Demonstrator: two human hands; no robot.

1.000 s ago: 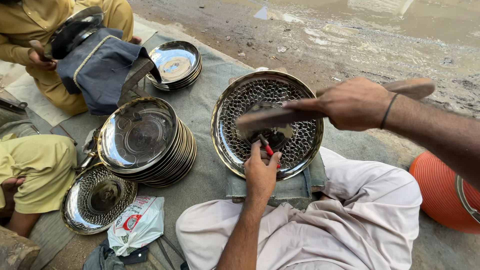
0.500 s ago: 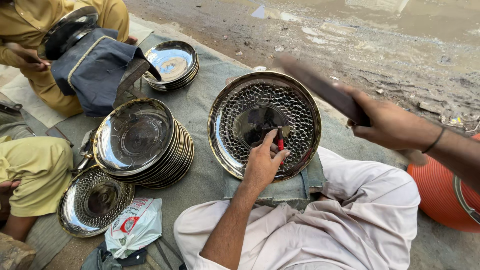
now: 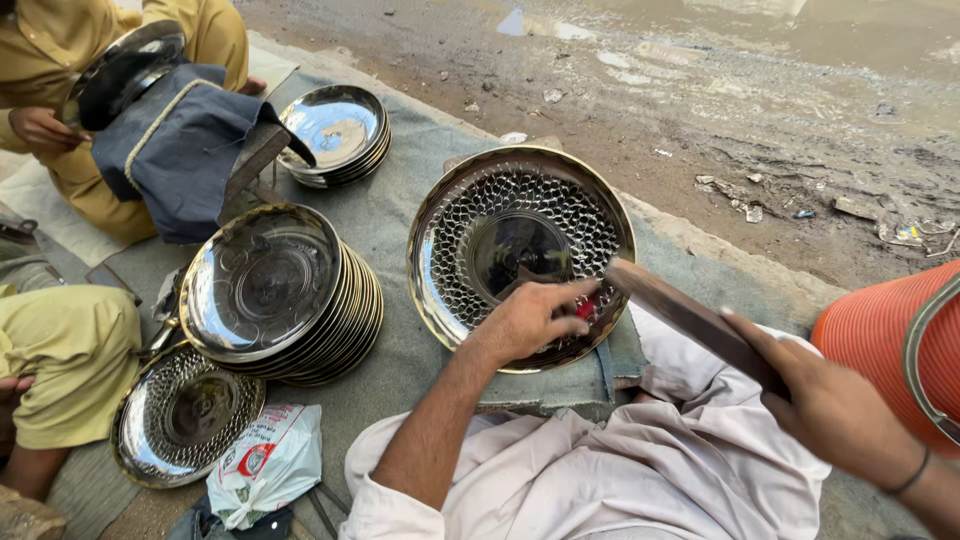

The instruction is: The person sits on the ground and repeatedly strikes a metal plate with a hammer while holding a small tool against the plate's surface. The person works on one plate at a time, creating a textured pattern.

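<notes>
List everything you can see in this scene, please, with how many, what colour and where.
patterned metal plate: one, silver with a brassy rim, on the grey mat in front of the person
small tool: one, red-tipped, pinched in the left hand on the plate
wooden striker: one, dark brown, in the right hand, its tip at the plate's rim
plate stack: one tall pile, silver, centre left
smaller plate stack: one, silver, top left
single patterned plate: one, silver, bottom left
plastic bag: one, white, bottom left
orange tub: one, right edge
co-workers: two, in yellow, left side
left hand: on the plate
right hand: gripping the striker
</notes>
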